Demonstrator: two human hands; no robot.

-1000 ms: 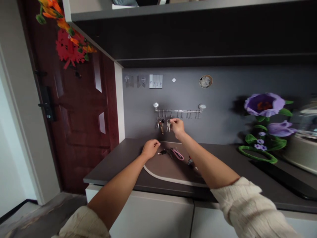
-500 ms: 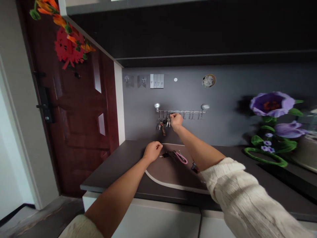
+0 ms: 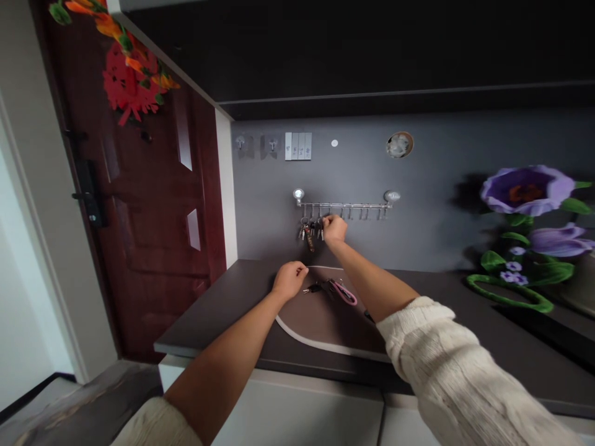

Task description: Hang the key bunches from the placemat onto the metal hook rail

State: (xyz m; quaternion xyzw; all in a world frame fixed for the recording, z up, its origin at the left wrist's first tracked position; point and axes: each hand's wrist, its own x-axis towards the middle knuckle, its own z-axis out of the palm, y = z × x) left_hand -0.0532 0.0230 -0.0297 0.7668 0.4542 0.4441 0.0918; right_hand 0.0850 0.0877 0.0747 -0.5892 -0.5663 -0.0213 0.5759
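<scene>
A clear hook rail [image 3: 353, 205] is fixed to the grey wall, with several bunches of keys [image 3: 305, 230] hanging from its left hooks. My right hand [image 3: 335, 230] is just below the rail, its fingers closed at the rightmost bunch of keys [image 3: 320, 229] and partly covering it. Lower down, my left hand [image 3: 290, 280] is over the left part of a brown mat [image 3: 325, 325], fingers curled in with nothing visible in them. Just right of it on the mat lie keys [image 3: 315, 288] with a pink strap [image 3: 344, 293]. My right forearm hides part of the mat.
A dark cabinet [image 3: 372, 56] overhangs the counter [image 3: 209, 313]. Purple artificial flowers [image 3: 527, 192] stand at the right, near a long black object [image 3: 543, 337]. To the left is a dark red door [image 3: 153, 248]. Two small hooks [image 3: 272, 145] are on the wall.
My right hand has moved slightly down from the rail, staying beside the hanging keys. My left hand keeps its place over the mat. The whole view has shifted a little.
</scene>
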